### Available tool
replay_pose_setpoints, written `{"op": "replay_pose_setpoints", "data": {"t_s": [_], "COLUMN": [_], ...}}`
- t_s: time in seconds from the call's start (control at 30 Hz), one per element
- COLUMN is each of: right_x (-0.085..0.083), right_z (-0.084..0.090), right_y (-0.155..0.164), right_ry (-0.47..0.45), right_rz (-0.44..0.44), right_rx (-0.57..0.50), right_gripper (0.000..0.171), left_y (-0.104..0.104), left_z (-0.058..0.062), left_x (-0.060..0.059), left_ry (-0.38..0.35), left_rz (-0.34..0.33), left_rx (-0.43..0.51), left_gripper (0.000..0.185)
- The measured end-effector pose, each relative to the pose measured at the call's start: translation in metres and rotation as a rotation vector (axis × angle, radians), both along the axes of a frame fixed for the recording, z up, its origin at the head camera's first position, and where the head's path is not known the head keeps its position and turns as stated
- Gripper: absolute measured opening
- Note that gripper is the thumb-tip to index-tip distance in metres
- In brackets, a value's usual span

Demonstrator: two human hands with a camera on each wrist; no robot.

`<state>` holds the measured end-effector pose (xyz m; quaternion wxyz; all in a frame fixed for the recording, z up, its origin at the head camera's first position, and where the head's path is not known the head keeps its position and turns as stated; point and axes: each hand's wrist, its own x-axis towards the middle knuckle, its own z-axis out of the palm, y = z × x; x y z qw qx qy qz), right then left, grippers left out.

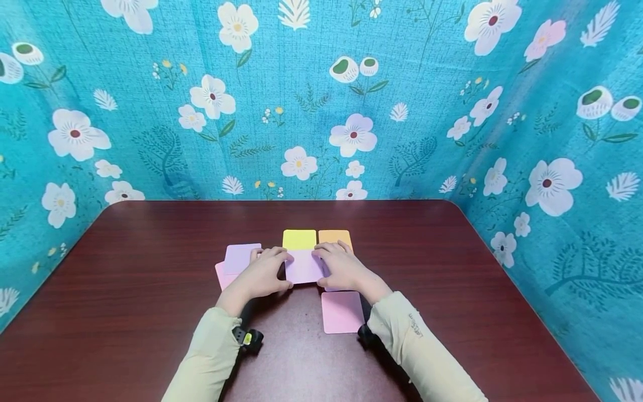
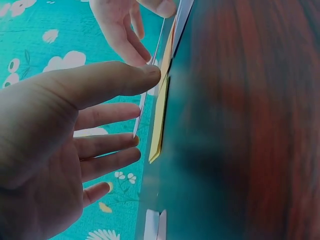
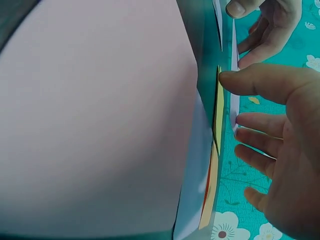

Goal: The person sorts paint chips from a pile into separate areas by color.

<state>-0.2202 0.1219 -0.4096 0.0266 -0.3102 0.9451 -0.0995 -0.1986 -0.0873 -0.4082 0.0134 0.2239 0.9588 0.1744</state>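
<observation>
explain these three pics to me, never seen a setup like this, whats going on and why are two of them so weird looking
There is no machine here: a person in pale sleeves works with two bare hands at a dark red table, with flowered blue cloth behind it. The wide picture comes from a camera on the head, looking down. The two odd ones come from cameras strapped to each wrist, so they see the table sideways and very close.

Coloured paper cards lie on the table: a yellow card, an orange card, a pink card nearest the person, and more at the left. The left hand and right hand hold a lilac card by its opposite edges with their fingertips.
</observation>
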Motion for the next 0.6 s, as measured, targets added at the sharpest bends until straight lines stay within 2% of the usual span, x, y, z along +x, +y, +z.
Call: {"op": "replay_pose_setpoints", "data": {"t_s": [0.6], "right_x": [0.008], "right_z": [-0.003], "right_y": [0.025], "right_ry": [-0.006], "right_rz": [-0.036], "right_rx": [-0.037], "right_gripper": [0.060], "left_y": [0.019], "left_z": [-0.011], "left_x": [-0.003], "left_ry": [0.010], "left_rz": [-0.042], "left_rx": [0.063], "left_gripper": [0.047]}}
